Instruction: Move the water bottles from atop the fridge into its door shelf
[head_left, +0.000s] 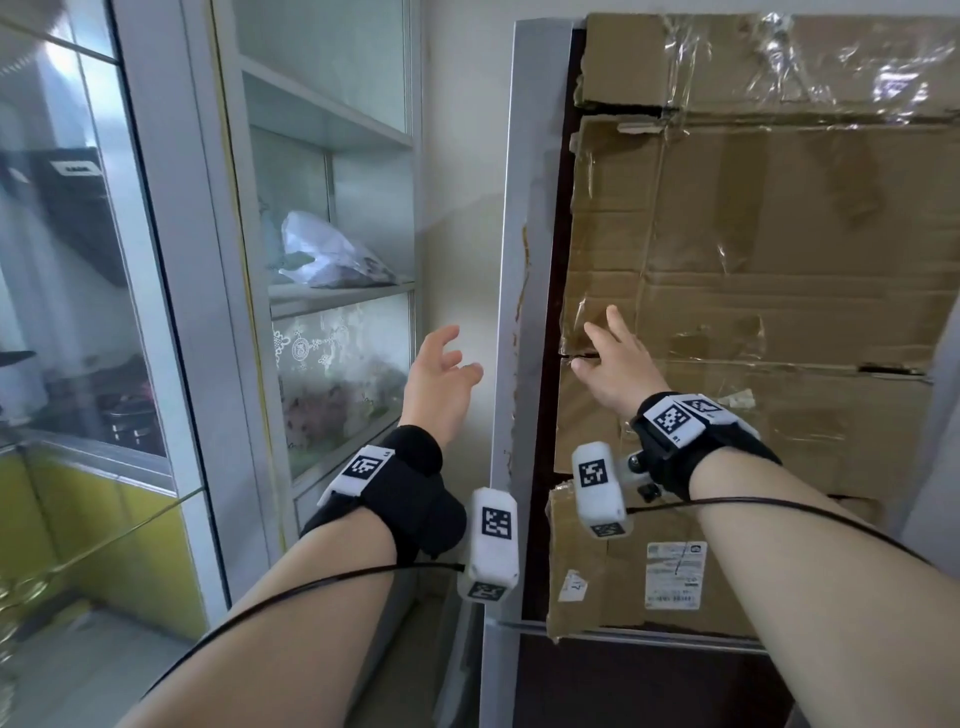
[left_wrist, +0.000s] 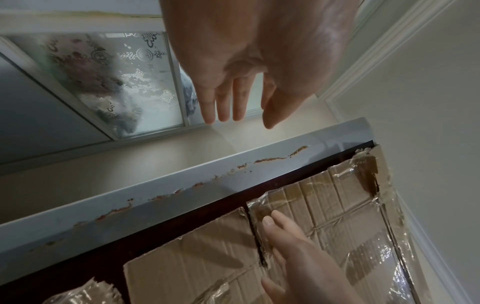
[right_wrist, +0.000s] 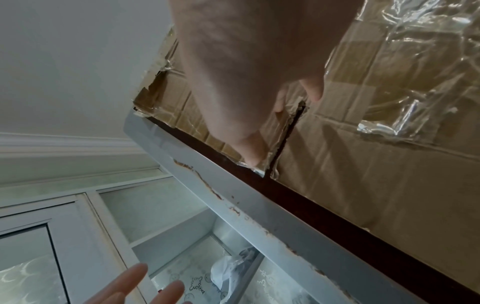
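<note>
The fridge door (head_left: 535, 322) is closed, its dark front covered with taped brown cardboard (head_left: 753, 270). Its grey side edge (left_wrist: 182, 193) shows rust streaks. My right hand (head_left: 605, 353) lies with straight fingers on the cardboard near the door's left edge, by a horizontal slit (right_wrist: 288, 133). My left hand (head_left: 441, 364) hovers open in the air just left of the fridge, fingers spread, holding nothing. In the left wrist view its fingers (left_wrist: 226, 102) point toward the cabinet. No water bottle shows in any view, and the fridge top is out of sight.
A white glass-fronted cabinet (head_left: 322, 249) stands close on the left, with a plastic bag (head_left: 327, 254) on a shelf and frosted patterned panes (left_wrist: 116, 82) below. A pale wall strip (head_left: 462, 208) separates cabinet and fridge. A lower fridge door (head_left: 649, 686) sits beneath.
</note>
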